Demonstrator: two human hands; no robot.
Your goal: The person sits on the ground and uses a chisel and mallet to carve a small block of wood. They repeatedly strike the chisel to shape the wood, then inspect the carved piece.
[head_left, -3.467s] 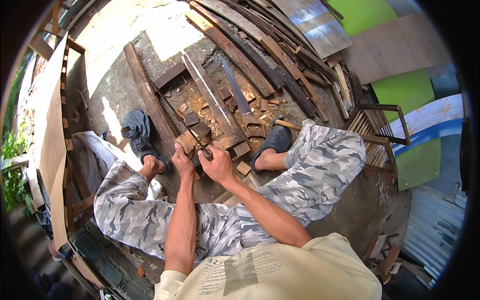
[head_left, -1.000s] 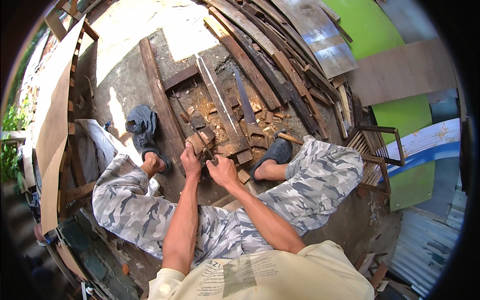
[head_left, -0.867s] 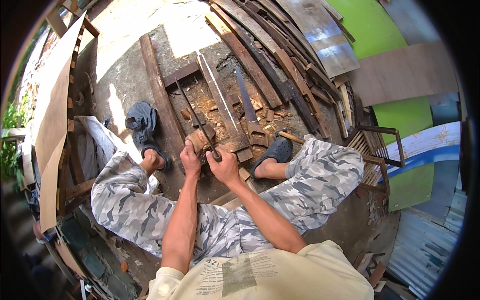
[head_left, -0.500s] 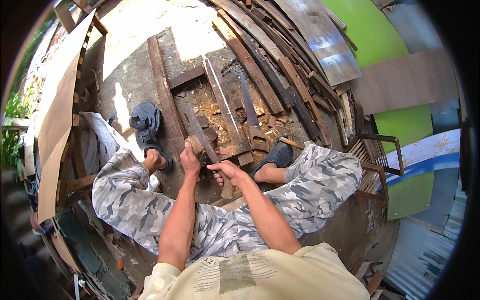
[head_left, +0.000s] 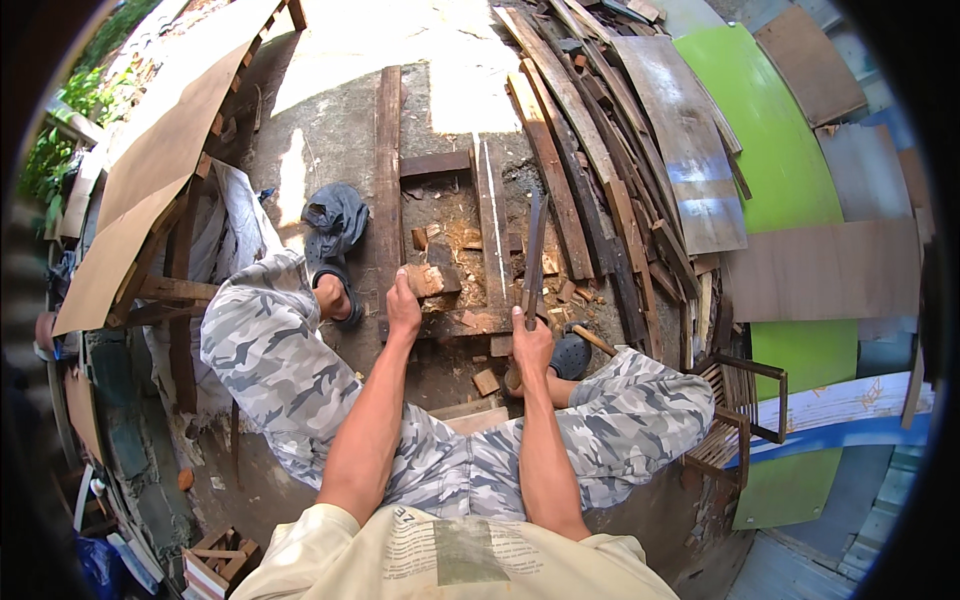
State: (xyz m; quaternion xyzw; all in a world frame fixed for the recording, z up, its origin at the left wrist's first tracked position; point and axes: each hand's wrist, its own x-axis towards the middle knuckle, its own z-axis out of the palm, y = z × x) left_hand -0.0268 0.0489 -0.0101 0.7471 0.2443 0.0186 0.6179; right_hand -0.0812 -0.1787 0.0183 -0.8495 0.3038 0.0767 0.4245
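My left hand (head_left: pixel 402 310) is closed on a small wood block (head_left: pixel 425 281), whose pale cut face shows. My right hand (head_left: pixel 532 342) grips a machete (head_left: pixel 535 250) by its handle, the dark blade pointing up and away from me. The blade stands apart from the block, to its right. Between my feet a wooden frame holds a plank with a white line (head_left: pixel 491 215). A saw lies partly hidden behind the machete. Below the frame a small wood offcut (head_left: pixel 486 382) lies on the ground.
Long boards (head_left: pixel 600 150) are piled at the right. A hammer handle (head_left: pixel 592 338) lies by my right shoe (head_left: pixel 570 355). Wood chips litter the ground inside the frame. A slatted wooden piece (head_left: pixel 735 400) stands at far right, and a plywood sheet (head_left: pixel 150 200) leans at left.
The machete has swung from beside the block out to the right with my right hand, its blade now more upright. My left hand keeps the block. The view has shifted.
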